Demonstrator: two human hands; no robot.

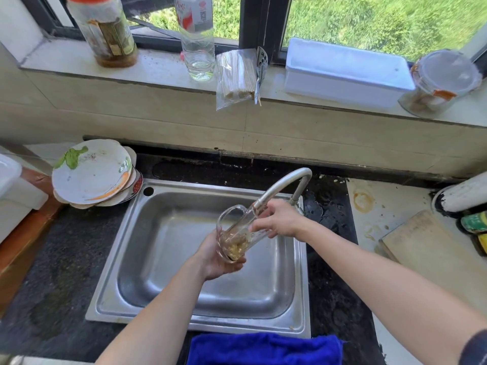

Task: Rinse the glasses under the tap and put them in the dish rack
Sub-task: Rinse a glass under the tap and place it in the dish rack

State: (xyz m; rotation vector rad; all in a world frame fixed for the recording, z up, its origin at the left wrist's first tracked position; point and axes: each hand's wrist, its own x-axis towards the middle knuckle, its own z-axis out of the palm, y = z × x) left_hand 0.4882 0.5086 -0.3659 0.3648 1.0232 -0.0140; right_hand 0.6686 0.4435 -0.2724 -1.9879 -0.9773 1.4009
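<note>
A clear glass mug [235, 233] with a handle is tilted over the steel sink [158, 248], its mouth up against the spout of the curved metal tap [283, 184]. Brownish water and bits sit at its bottom. My left hand [214, 256] cups the mug's base from below, fingers curled around it. My right hand [276, 219] grips the mug near its rim, just under the tap's outlet. No dish rack is in view.
Stacked dirty plates [92, 172] sit left of the sink. A blue cloth [263, 349] lies at the front edge. A wooden board [427, 246] and a jar are on the right counter. Bottles, a white box [345, 71] and a bag of skewers line the windowsill.
</note>
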